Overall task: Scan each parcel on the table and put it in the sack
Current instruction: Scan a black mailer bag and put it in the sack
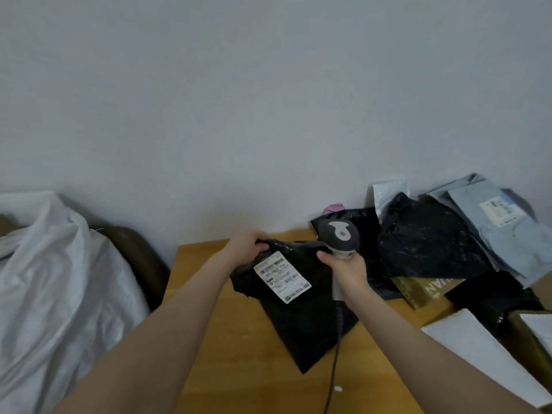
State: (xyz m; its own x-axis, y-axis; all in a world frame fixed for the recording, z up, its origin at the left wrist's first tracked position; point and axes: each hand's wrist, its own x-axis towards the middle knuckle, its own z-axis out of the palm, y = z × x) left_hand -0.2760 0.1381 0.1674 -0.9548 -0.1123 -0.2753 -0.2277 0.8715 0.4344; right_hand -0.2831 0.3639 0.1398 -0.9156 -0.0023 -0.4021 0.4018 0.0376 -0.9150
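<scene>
Parcel (282,276) in left grip (246,248), beside scanner (339,234)

Two bare forearms reach in from 7 and 5 o'clock, converging. The left hand (243,249) curls its fingers over a parcel's (300,322) top edge. At its 3 o'clock, the right hand (348,271) grips a scanner (339,234) by the handle.

— What's behind it all?
— A plain, pale grey wall (268,100) fills the upper half of the frame, softly and evenly lit.
— Any furniture?
— An orange-brown wooden table (233,369) at lower centre, its far edge at the wall. Left of it, something dark brown and rounded (140,258); I can't tell what.
</scene>
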